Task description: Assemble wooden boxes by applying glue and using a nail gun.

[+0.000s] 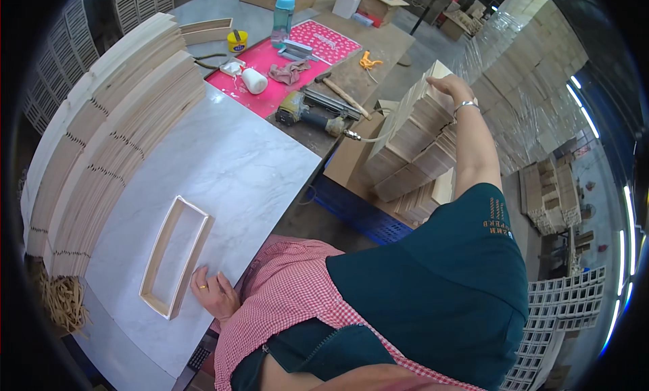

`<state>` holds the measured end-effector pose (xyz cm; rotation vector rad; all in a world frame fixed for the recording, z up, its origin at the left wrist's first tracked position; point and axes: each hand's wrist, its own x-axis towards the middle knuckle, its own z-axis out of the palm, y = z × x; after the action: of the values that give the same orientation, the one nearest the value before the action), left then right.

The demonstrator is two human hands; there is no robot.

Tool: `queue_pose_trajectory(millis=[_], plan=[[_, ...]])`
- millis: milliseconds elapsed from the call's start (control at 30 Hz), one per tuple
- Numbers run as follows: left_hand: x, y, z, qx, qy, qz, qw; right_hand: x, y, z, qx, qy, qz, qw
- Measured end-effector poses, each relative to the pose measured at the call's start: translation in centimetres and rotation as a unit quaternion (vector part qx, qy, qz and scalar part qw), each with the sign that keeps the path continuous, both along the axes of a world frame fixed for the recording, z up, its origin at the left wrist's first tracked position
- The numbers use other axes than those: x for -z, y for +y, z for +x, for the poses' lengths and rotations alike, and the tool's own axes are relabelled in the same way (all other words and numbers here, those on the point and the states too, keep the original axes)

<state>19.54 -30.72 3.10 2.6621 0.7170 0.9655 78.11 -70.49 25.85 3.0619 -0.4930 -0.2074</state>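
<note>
On the white marbled tabletop (236, 148) lies a narrow rectangular wooden frame (192, 261), its inside bare down to the tabletop. My left hand (216, 294) rests beside its near right side, fingers apart and slightly bent, holding nothing. Off to the right, my outstretched right hand (451, 87) is bent over the top of a tall stack of thin wooden boards (412, 117). Its fingers are closed at the uppermost board's edge; their undersides are hidden.
Long stacks of wooden strips (128, 127) line the table's left side. A nail gun (311, 115) with a hose, a hammer (345, 95), a white bottle (254, 81) and a blue water bottle (283, 19) stand or lie at the back. A blue crate (358, 212) is beneath the boards.
</note>
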Motion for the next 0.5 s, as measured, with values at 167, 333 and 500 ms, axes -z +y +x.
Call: queue_pose_trajectory(millis=[167,333,500], plan=[[-1.2,-0.9,-1.8,0.000,-0.004,0.011,1.000,-0.4,-3.2,-1.4,0.044,-0.101,0.094,0.990],[-2.5,-1.6,-1.5,0.011,-0.060,-0.115,0.992,-4.0,5.7,-4.5,-0.146,-0.145,0.231,0.951],[-7.8,-2.3,-1.1,-0.031,-0.209,-0.568,0.795,4.0,23.9,-22.8,-0.689,-0.118,0.271,0.662]])
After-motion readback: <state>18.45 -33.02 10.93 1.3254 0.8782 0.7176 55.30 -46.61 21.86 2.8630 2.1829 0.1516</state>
